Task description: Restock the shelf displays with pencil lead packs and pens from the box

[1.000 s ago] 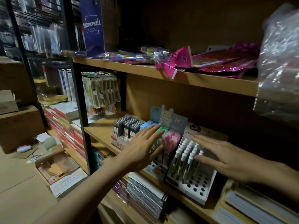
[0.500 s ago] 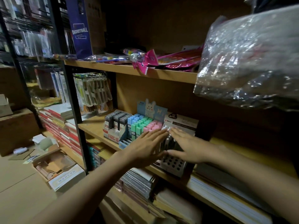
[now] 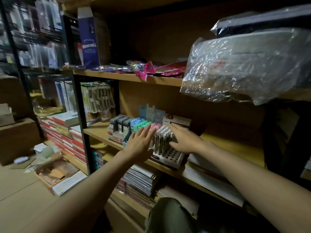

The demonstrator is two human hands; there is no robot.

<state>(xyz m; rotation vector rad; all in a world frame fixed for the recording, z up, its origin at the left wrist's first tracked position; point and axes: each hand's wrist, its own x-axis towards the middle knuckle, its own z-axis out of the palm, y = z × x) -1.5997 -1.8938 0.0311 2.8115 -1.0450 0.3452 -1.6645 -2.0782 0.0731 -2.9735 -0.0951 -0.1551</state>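
Pens (image 3: 162, 137) only half fill the display tray (image 3: 170, 158), flanked by a spread left hand (image 3: 140, 145) and right hand (image 3: 184, 140); holes are left unfilled.

The left hand (image 3: 140, 147) hides part of the pastel display (image 3: 143, 125); hanging packets (image 3: 97, 100) blurred.

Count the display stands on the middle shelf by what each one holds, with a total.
Dark lead pack stand: 1
Blue, green and pink stand with rabbit card: 1
White pen stand: 1
Total: 3
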